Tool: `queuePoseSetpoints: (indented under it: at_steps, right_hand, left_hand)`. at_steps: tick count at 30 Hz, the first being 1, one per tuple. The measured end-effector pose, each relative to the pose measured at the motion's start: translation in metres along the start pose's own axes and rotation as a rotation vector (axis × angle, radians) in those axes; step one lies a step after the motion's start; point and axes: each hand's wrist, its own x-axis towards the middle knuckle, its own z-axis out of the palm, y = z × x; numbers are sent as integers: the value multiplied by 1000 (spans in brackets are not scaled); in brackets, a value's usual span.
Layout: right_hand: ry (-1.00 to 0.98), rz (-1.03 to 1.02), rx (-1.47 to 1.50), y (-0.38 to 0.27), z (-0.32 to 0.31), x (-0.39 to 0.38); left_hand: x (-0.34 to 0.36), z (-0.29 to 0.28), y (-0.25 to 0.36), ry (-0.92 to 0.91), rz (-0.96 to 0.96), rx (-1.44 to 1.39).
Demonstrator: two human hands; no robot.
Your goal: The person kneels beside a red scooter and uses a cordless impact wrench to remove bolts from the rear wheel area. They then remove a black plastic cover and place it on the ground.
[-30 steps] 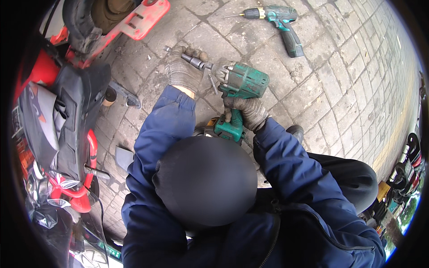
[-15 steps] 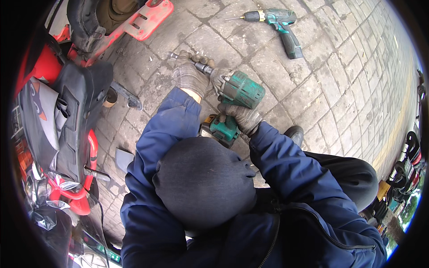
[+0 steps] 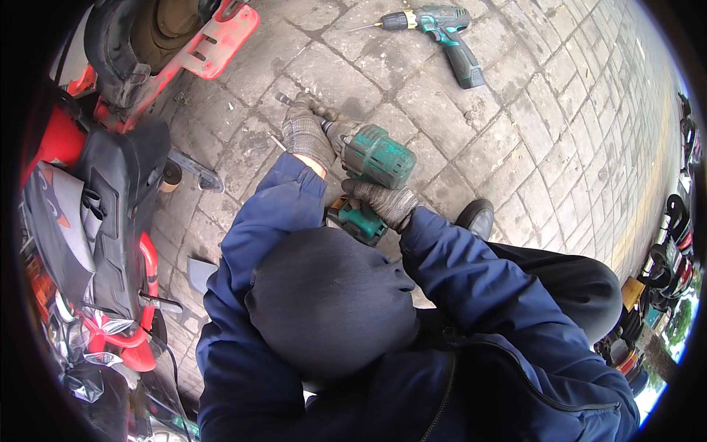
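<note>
A scuffed green impact wrench (image 3: 379, 156) is held low over the paving. My right hand (image 3: 384, 201), in a grey knit glove, is wrapped round its handle, with the green battery base (image 3: 361, 221) just below. My left hand (image 3: 308, 132), gloved too, closes round the metal socket extension at the wrench's front. The extension's end (image 3: 283, 98) sticks out past the fingers toward the far left. My left palm and fingers hide most of its length.
A green and black cordless drill (image 3: 453, 48) lies on the paving (image 3: 530, 140) at the far side. On the left stands a red and black vehicle (image 3: 121, 199) with a worn red bracket (image 3: 221, 44). My shoe (image 3: 477, 217) is right of the wrench.
My left hand sits closer to the wrench's nose and covers more of the extension there. The view has shifted slightly, so the drill and vehicle appear further left and higher.
</note>
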Motion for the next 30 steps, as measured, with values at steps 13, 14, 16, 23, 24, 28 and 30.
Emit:
queuePoseSetpoints:
  at_steps: [13, 14, 16, 23, 24, 28, 30]
  right_hand:
    - [-152, -100, 472, -25, -40, 3]
    - [-133, -103, 463, -25, -41, 3]
    - [-125, -95, 461, -24, -42, 3]
    - [-187, -112, 498, -15, -45, 7]
    - [-150, -74, 498, -14, -45, 8]
    - [-162, -17, 520, -12, -47, 7]
    - [-157, -6, 525, -9, -48, 5]
  left_hand:
    - [-4, 5, 32, -251, 89, 297]
    - [-3, 5, 32, -233, 111, 316]
    - [-1, 5, 31, -179, 142, 331]
    - [-1, 5, 23, -113, 230, 428]
    - [-1, 4, 22, -122, 231, 393]
    - [2, -3, 18, -93, 272, 388]
    - [5, -8, 10, -63, 303, 404]
